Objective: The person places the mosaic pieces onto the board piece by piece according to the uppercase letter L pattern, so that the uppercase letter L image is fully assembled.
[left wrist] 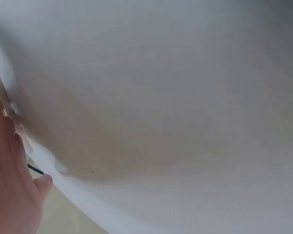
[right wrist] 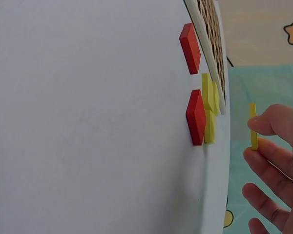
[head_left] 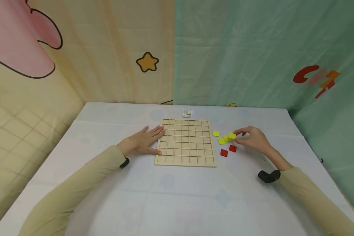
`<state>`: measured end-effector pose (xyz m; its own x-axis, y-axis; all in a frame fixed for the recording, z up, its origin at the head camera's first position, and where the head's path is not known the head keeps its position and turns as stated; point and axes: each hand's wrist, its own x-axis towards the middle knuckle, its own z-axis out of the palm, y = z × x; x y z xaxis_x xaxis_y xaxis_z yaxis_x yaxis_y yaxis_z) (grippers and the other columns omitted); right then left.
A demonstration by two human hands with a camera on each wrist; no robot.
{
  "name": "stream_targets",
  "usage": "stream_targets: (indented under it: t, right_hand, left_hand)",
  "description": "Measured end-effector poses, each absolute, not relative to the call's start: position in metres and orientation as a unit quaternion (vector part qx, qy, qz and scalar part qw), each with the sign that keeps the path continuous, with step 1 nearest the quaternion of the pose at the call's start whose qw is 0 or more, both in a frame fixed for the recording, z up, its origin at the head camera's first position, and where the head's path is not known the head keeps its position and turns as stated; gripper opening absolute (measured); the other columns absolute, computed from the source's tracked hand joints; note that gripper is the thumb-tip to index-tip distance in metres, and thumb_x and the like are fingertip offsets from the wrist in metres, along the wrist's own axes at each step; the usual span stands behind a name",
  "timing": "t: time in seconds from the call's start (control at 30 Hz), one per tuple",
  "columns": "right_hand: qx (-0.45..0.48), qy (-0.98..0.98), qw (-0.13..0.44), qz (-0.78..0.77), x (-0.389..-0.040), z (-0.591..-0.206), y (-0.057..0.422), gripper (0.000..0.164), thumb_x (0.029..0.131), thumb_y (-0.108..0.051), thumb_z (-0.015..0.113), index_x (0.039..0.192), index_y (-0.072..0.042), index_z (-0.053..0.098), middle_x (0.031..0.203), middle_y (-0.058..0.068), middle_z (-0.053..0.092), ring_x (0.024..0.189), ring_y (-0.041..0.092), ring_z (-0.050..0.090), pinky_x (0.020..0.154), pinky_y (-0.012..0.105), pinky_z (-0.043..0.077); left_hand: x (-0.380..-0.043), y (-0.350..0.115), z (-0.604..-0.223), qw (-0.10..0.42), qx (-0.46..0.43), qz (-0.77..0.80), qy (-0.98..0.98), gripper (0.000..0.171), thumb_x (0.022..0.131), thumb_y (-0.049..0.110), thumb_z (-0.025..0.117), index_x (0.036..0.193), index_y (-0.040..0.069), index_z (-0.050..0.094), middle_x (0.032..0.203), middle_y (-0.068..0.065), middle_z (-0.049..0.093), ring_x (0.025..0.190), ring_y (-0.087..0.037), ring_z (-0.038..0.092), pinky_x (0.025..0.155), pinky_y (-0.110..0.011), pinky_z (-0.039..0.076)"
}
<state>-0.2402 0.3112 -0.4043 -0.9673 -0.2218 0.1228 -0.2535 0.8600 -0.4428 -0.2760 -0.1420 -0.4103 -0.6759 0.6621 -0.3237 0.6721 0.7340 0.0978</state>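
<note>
A wooden grid board (head_left: 186, 141) lies flat on the white table. My left hand (head_left: 147, 140) rests with fingers spread on the board's left edge; in the left wrist view only part of that hand (left wrist: 14, 170) shows. To the right of the board, my right hand (head_left: 252, 139) pinches a yellow square tile (head_left: 232, 135) between thumb and fingers. In the right wrist view this tile (right wrist: 254, 126) appears edge-on, held above the table. Below and beside it lie more yellow tiles (head_left: 216, 133) and two red tiles, one nearer the board (head_left: 224, 153) and one nearer my hand (head_left: 232, 148).
A small card (head_left: 188, 113) printed with a grid and coloured squares lies just behind the board. The white-covered table (head_left: 177, 196) ends at a patterned curtain (head_left: 224, 49) at the back. A black wrist strap (head_left: 269, 176) sits at my right sleeve.
</note>
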Motion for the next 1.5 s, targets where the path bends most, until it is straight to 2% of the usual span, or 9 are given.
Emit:
stream_targets:
  t: [0.47,0.77,1.03,1.33,1.5]
  right_hand:
    - [0.144,-0.952,0.038,0.266,-0.259,-0.397,0.264,0.031,0.083,-0.024,0.074,0.109,-0.007,0.072,0.108,0.011,0.072,0.093,0.025,0.058,0.075,0.034,0.045]
    - [0.163,-0.947,0.026,0.275,-0.274,-0.396,0.238,0.031,0.083,-0.024,0.075,0.110,-0.010,0.073,0.108,0.008,0.073,0.093,0.023,0.059,0.076,0.034,0.046]
    - [0.172,-0.941,0.019,0.289,-0.285,-0.395,0.217,0.030,0.082,-0.024,0.074,0.108,-0.009,0.074,0.108,0.010,0.072,0.094,0.025,0.059,0.076,0.035,0.048]
    - [0.184,-0.936,-0.005,0.301,-0.300,-0.393,0.186,0.032,0.080,-0.028,0.077,0.107,-0.009,0.075,0.109,0.008,0.073,0.094,0.023,0.061,0.071,0.029,0.046]
    - [0.201,-0.933,-0.009,0.298,-0.307,-0.395,0.171,0.032,0.080,-0.026,0.077,0.106,-0.009,0.075,0.108,0.009,0.073,0.092,0.023,0.062,0.074,0.031,0.048]
  left_hand:
    - [-0.278,-0.144,-0.412,0.162,0.380,-0.030,0.910,0.101,0.087,0.070,0.047,0.156,0.012,0.002,0.164,-0.008,-0.002,0.151,-0.025,0.002,0.119,-0.058,0.004]
    - [-0.280,-0.146,-0.417,0.171,0.377,-0.027,0.910,0.101,0.087,0.072,0.044,0.156,0.014,-0.002,0.163,-0.006,-0.007,0.151,-0.022,-0.002,0.119,-0.057,0.003]
    - [-0.281,-0.146,-0.416,0.165,0.380,-0.023,0.910,0.101,0.086,0.072,0.045,0.156,0.015,-0.001,0.163,-0.006,-0.006,0.151,-0.022,-0.001,0.118,-0.059,0.005]
    - [-0.282,-0.145,-0.414,0.169,0.381,-0.027,0.909,0.100,0.087,0.072,0.045,0.156,0.015,-0.002,0.163,-0.006,-0.006,0.151,-0.022,-0.001,0.118,-0.059,0.006]
    - [-0.281,-0.145,-0.413,0.168,0.384,-0.023,0.908,0.101,0.087,0.071,0.046,0.156,0.013,0.000,0.163,-0.008,-0.004,0.151,-0.024,0.000,0.118,-0.060,0.006]
